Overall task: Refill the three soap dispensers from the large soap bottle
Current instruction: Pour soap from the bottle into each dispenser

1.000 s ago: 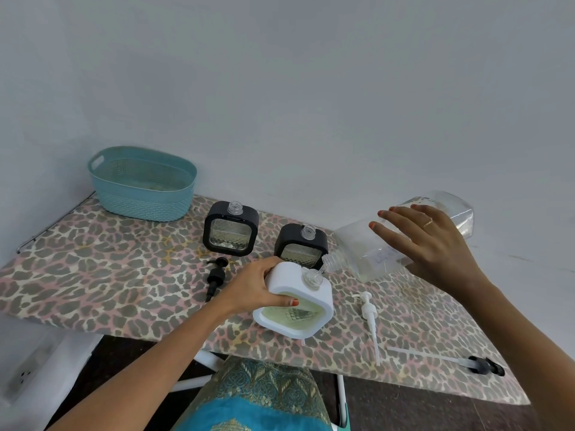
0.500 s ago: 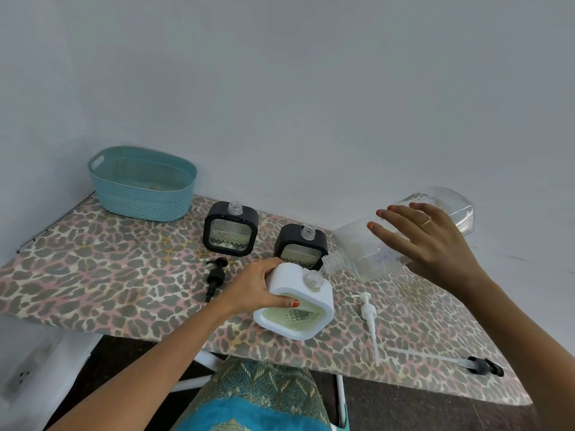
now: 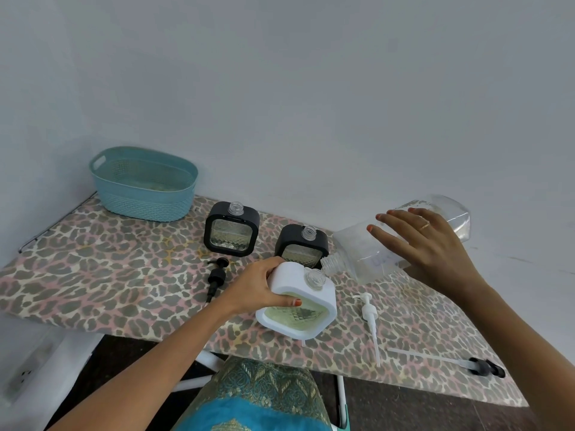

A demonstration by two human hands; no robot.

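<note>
My left hand (image 3: 259, 287) grips a white square soap dispenser (image 3: 314, 301), tilted, its open clear neck pointing up and right. My right hand (image 3: 423, 244) holds the large clear soap bottle (image 3: 367, 250) tipped nearly flat, its threaded mouth just above and right of the white dispenser's neck. Two black square dispensers stand behind without pumps: one black dispenser (image 3: 231, 228) at the left, the other black dispenser (image 3: 301, 245) partly hidden by the white one.
A teal basket (image 3: 143, 185) sits at the back left of the leopard-print table (image 3: 93, 275). A black pump (image 3: 216, 276) lies left of my hand. A white pump (image 3: 370, 321) and another black pump (image 3: 479, 367) with a long tube lie at the right front.
The large bottle's base has risen slightly, tipping the bottle a little more. The white dispenser and my left hand stay nearly in place.
</note>
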